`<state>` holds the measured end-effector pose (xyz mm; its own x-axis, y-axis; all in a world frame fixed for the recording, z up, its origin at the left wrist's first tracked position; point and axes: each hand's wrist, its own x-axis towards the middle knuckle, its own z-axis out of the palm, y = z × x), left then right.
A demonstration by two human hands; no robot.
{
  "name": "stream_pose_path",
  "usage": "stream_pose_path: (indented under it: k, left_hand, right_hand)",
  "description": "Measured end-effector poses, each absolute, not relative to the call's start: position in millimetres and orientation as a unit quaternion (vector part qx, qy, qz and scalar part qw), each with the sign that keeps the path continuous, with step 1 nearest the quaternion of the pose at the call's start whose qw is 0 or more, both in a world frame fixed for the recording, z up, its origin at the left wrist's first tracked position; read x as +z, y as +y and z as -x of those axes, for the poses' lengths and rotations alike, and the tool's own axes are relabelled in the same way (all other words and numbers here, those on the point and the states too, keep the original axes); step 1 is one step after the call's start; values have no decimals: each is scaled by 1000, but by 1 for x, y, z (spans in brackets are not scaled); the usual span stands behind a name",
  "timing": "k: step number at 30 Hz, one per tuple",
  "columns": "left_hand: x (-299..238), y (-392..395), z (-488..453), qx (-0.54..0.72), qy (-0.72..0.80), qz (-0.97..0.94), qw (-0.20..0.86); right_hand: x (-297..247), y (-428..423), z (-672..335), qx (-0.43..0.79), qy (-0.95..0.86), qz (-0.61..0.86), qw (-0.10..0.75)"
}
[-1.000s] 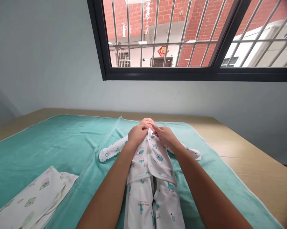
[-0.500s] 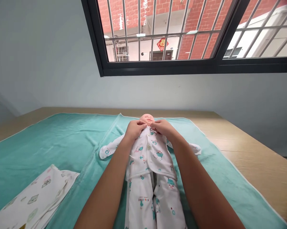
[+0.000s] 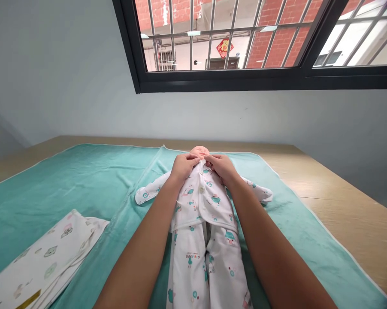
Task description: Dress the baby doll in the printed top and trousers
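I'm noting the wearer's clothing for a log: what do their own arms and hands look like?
Nothing is worn on them. The left hand and right hand have no gloves, and no ring, watch or bracelet shows. The left forearm and right forearm are uncovered down to the picture's bottom edge, with no sleeve in view.

No text can be read with certainty. Marks noted:

- Red diamond sign (image 3: 224, 45) on the wall beyond the window (image 3: 213, 81) – bears a gold figure, too small to make out.
- Printed suit (image 3: 209, 206) – a line of small coloured lettering (image 3: 193, 256) on one trouser leg, illegible.
- Folded cloth (image 3: 52, 262) – a yellow tag (image 3: 28, 299) at its near edge; any writing on it cannot be made out.

No numbers or brand names discernible.
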<state>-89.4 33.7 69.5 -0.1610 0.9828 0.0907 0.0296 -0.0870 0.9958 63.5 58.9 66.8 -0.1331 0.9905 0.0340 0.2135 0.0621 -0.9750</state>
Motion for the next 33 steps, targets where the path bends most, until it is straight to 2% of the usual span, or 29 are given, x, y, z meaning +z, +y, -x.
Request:
stream_pose_path:
  k: [4,8,19,33]
  left_hand:
    - [73,30,86,576,512,-465,435]
    - [74,28,83,629,498,-430,413]
    - [64,35,86,592,507,-495,383]
    - [72,34,88,592,500,-431,463]
  right_hand:
    - [67,58,-58,448,-599,494,443]
    - [68,58,-54,432,-636,483,420]
    - [59,67,-58,429,-670,426,431]
    - [66,58,-57,342,-721,448,404]
